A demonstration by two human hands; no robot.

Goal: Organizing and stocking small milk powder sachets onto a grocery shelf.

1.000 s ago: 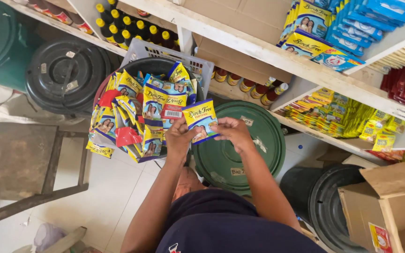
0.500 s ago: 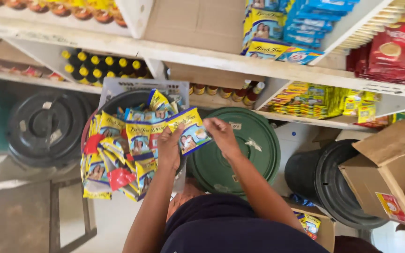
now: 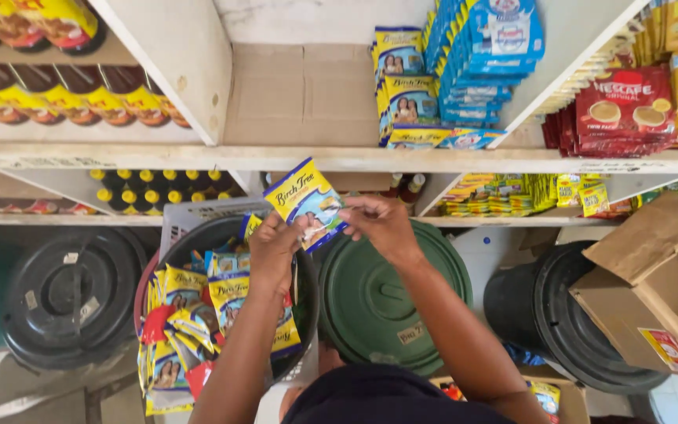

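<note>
Both hands have risen, left hand [image 3: 275, 250] and right hand [image 3: 380, 226] pinching one sachet [image 3: 305, 199] (lower corner hidden).

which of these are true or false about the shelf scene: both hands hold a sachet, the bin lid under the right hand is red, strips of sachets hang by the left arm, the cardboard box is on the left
1. Both hands hold one sachet. True: the left hand and right hand pinch the blue and yellow sachet between them.
2. The bin lid below the right hand is red. False: the bin lid is green.
3. Strips of sachets hang beside the left arm. True: the hanging strips drape over a dark bucket there.
4. The cardboard box sits at the left. False: the cardboard box is at the right, open, beside a black bin.
</note>
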